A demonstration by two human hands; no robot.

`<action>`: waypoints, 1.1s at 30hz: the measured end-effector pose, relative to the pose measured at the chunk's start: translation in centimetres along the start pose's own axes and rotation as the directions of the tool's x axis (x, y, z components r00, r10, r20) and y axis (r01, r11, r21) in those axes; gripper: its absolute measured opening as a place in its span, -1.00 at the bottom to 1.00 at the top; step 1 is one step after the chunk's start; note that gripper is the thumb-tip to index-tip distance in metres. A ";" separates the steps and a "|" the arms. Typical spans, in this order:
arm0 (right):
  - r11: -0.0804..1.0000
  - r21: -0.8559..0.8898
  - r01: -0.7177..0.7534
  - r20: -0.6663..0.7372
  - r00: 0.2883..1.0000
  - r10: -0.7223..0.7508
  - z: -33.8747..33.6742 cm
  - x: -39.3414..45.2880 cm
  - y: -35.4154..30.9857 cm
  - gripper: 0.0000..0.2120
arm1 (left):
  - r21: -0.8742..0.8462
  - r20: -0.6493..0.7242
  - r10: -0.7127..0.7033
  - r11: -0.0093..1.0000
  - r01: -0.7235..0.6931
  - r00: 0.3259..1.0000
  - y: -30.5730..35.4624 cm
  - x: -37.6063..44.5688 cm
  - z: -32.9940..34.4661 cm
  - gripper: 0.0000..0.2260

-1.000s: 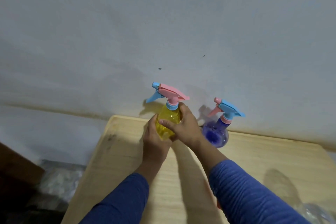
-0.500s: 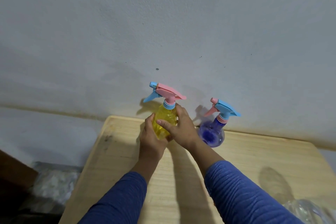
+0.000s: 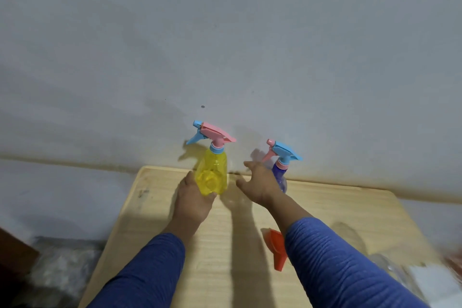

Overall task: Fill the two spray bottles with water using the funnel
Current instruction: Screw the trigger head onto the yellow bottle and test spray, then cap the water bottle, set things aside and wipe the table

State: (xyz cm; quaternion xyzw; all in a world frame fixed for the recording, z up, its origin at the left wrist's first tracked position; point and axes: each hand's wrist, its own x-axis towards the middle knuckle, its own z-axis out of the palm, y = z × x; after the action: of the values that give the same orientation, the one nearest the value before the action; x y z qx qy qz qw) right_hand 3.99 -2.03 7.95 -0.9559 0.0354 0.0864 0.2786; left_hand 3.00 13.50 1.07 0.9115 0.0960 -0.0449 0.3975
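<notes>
— Bottles first: where do they stand?

— Both at the far edge of the pale wooden surface [image 3: 325, 207], close to the grey wall [image 3: 225, 32]. On the left is the yellow spray bottle [image 3: 212, 175], upright, its pink and blue trigger head screwed on. Just to its right is the purple spray bottle [image 3: 281, 177], capped too and partly hidden behind a hand.

— And the hands?

— The left hand [image 3: 192, 200] wraps the yellow bottle low on its near left side, thumb across the front. The right hand [image 3: 260, 182] is spread wide and holds nothing; it hovers between the two bottles, in front of the purple one.

— So which step is this?

— Early, I'd judge. Neither head is off, so no water can go in yet. The next move calls for the free hand to twist off a spray head while the other steadies the body.

— The funnel?

— The orange funnel [image 3: 276, 247] lies on its side near the right sleeve [image 3: 337, 265], untouched. Something clear sits blurred at the near right edge; I can't tell what. Crumpled plastic lies on the floor to the left.
</notes>
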 end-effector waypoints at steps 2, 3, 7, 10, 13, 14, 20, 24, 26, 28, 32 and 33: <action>0.982 -0.188 -0.029 0.037 0.999 0.036 -1.2 -1.3 0.3 -0.58 | 0.070 0.025 -0.003 0.998 0.001 1.000 0.4 -1.2 -0.6 -0.44; 0.964 -0.263 -0.035 0.078 0.995 0.057 -1.8 -2.0 0.4 -0.64 | 0.122 0.052 -0.007 0.993 0.001 0.999 0.7 -1.9 -0.9 -0.48; 0.912 -0.404 -0.064 0.180 0.972 0.148 -3.2 -4.7 1.6 -0.66 | 0.328 0.139 -0.021 0.944 -0.026 0.990 2.8 -5.0 -1.7 -0.53; 0.914 -0.386 -0.123 0.174 0.964 0.203 -4.0 -7.1 3.0 -0.62 | 0.396 0.162 -0.005 0.916 -0.061 0.987 4.8 -7.7 -1.3 -0.54; 0.922 -0.377 -0.089 0.127 0.981 0.147 -4.9 -10.3 4.8 -0.62 | 0.443 0.194 -0.016 0.894 -0.073 0.981 6.9 -10.6 -0.3 -0.51; 0.928 -0.368 -0.065 0.118 0.986 0.116 -5.3 -11.7 5.3 -0.61 | 0.457 0.203 -0.015 0.886 -0.082 0.979 7.6 -11.7 0.2 -0.50; 0.960 -0.281 0.002 0.074 0.997 0.019 -7.2 -19.5 10.2 -0.62 | 0.430 0.209 0.029 0.895 -0.119 0.978 10.5 -19.2 5.2 -0.52; 0.984 -0.178 -0.011 0.038 0.999 0.018 -7.5 -24.0 15.9 -0.60 | 0.253 0.223 0.096 0.955 -0.152 0.970 12.1 -23.1 9.9 -0.45; 0.992 -0.122 -0.040 0.005 0.999 0.041 -7.7 -25.8 19.0 -0.60 | 0.104 0.204 0.139 0.981 -0.162 0.969 13.2 -24.8 12.0 -0.32; 0.994 -0.082 -0.074 -0.038 0.997 0.071 -7.9 -27.2 22.2 -0.61 | -0.065 0.170 0.203 0.979 -0.195 0.964 14.8 -26.2 13.5 -0.23; 0.989 -0.055 -0.137 -0.086 0.988 0.132 -7.8 -28.4 27.2 -0.58 | -0.239 0.038 0.372 0.904 -0.353 0.927 18.4 -27.1 15.1 -0.09; 0.988 -0.045 -0.149 -0.087 0.986 0.145 -7.7 -28.3 28.0 -0.56 | -0.270 0.003 0.400 0.883 -0.385 0.916 19.3 -27.1 15.2 -0.06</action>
State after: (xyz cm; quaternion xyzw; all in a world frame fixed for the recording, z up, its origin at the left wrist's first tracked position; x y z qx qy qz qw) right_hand -25.94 -29.23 4.80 -0.9603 0.1150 0.0675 0.2451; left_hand -19.49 -14.28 8.84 0.8493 -0.0971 0.0229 0.5185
